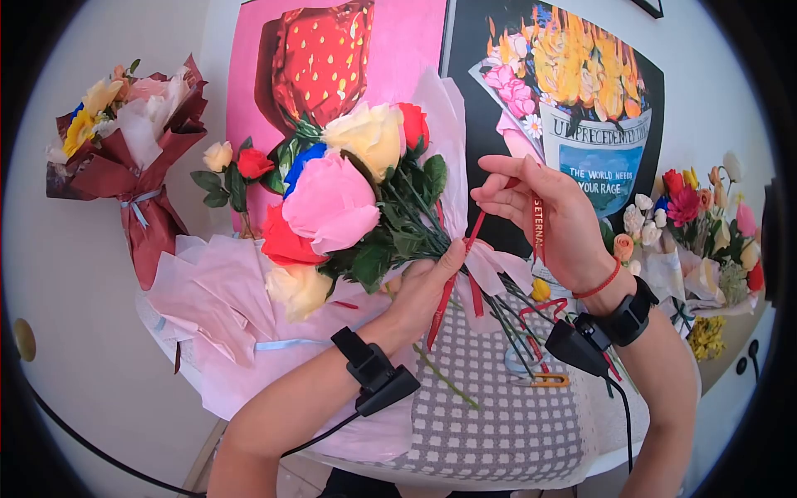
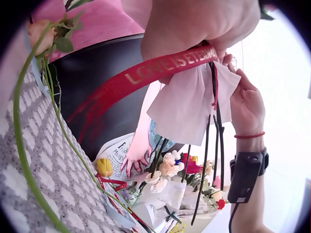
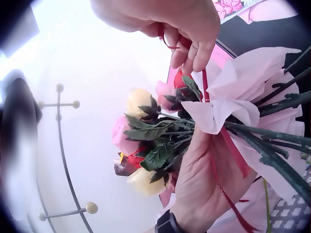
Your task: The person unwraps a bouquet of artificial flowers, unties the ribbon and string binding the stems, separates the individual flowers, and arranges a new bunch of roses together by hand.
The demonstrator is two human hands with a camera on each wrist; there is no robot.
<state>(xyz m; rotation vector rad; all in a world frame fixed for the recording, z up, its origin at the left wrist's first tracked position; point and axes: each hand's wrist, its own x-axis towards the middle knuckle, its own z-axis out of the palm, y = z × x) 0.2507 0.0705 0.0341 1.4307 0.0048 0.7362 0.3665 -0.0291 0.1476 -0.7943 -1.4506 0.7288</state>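
My left hand (image 1: 422,290) grips a bouquet of artificial roses (image 1: 332,199) round its stems, with the flower heads pointing to the upper left. Pink, cream, red and blue blooms show. Pale pink wrapping paper (image 1: 451,158) is gathered at the neck, where a red ribbon (image 1: 474,232) runs over it. Above the neck, my right hand (image 1: 554,199) pinches the ribbon, pulled taut between hand and bouquet. A printed length of ribbon (image 2: 160,68) trails from the neck in the left wrist view. Bare dark stems (image 3: 277,136) stick out below the paper in the right wrist view.
A wrapped bouquet (image 1: 145,166) stands at left, more flowers (image 1: 714,216) at right. Pink paper sheets (image 1: 216,299) lie on the table beside a checked cloth (image 1: 498,423). Scissors (image 1: 544,380) and a loose green stem (image 1: 448,378) lie there too. Two pictures (image 1: 573,124) lean behind.
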